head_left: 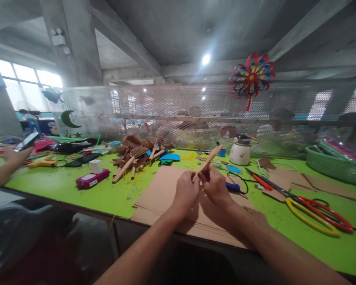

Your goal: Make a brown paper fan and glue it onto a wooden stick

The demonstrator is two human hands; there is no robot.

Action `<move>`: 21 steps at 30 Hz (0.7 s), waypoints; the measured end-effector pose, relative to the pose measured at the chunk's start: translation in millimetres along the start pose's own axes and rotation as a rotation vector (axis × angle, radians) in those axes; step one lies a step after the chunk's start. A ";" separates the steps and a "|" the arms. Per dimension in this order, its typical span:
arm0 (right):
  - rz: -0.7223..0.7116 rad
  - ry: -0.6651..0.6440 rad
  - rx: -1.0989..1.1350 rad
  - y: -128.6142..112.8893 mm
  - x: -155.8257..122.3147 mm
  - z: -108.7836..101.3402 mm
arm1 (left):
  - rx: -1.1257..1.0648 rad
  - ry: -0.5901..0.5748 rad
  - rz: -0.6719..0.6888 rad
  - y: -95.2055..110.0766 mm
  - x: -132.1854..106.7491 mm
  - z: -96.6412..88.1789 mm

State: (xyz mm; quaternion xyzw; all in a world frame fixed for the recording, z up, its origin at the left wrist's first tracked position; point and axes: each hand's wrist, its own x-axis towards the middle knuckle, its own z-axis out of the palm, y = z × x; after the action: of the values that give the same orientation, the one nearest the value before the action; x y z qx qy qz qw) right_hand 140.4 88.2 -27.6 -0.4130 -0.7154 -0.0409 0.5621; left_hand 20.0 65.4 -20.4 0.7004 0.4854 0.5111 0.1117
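Observation:
Both of my hands meet above a stack of brown kraft paper sheets (157,194). A narrow piece of folded brown paper (211,157) slants up and to the right out of my fingers. My left hand (186,190) pinches its lower end, and my right hand (216,185) is closed on it just to the right. The fingertips hide how the lower end is folded. Beside my right hand lies a blue-handled tool (233,187), partly hidden. Large scissors (311,213) with red and yellow handles lie farther right.
Rolled brown paper pieces (133,158) are heaped at the back left, near a purple power strip (92,179). A white jug (239,150) stands at the back, with a green basket (335,164) far right. Another person's hand (16,158) holds a phone (28,140) at left.

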 end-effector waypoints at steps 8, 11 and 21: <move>0.170 0.007 0.173 -0.2 0.8 -1.3 | -0.032 -0.014 -0.059 -0.6 2.7 -3.5; 0.240 0.010 0.303 -0.5 1.3 -3.5 | -0.076 -0.021 -0.064 -5.3 3.9 -2.0; 0.374 0.016 0.551 -8.4 8.2 -20.4 | -0.049 -0.008 -0.052 -5.8 4.2 -2.3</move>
State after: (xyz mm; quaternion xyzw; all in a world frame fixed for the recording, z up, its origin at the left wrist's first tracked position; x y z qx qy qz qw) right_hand 150.6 76.5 -9.9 -0.3691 -0.6071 0.2546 0.6560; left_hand 14.9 70.8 -20.7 0.6868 0.4904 0.5168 0.1441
